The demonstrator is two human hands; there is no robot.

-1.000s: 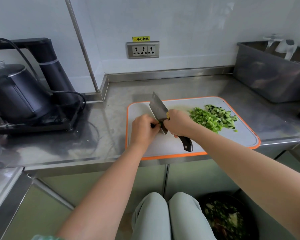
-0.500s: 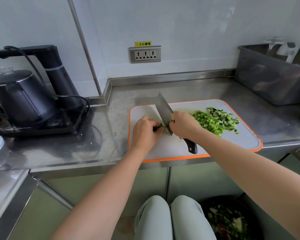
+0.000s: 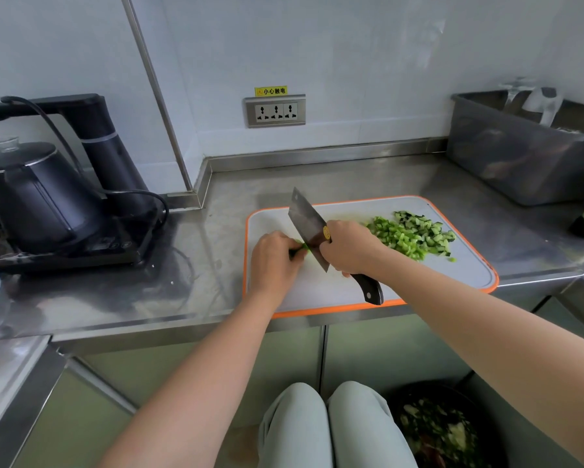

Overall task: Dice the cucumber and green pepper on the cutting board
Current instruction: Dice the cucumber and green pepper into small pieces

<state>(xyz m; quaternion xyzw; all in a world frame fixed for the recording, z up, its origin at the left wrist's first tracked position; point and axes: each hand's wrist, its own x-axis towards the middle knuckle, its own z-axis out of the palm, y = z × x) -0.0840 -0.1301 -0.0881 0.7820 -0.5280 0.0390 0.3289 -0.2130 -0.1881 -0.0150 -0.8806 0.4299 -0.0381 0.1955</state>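
Diced pepper [image 3: 393, 238], diced cucumber [image 3: 418, 225] piled on cutting board [image 3: 459, 271]; pepper strip [image 3: 303, 246] left.

White cutting board [image 3: 459, 275] rimmed orange; green diced pile [image 3: 410, 236]; black kettle [image 3: 37, 194].

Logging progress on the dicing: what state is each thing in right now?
Left hand: holds pepper strip down on the cutting board.
Right hand: grips cleaver, blade at the strip.
Diced pile: heaped on the board's right side.
Kettle: lid on.
Wall socket: nothing plugged in.
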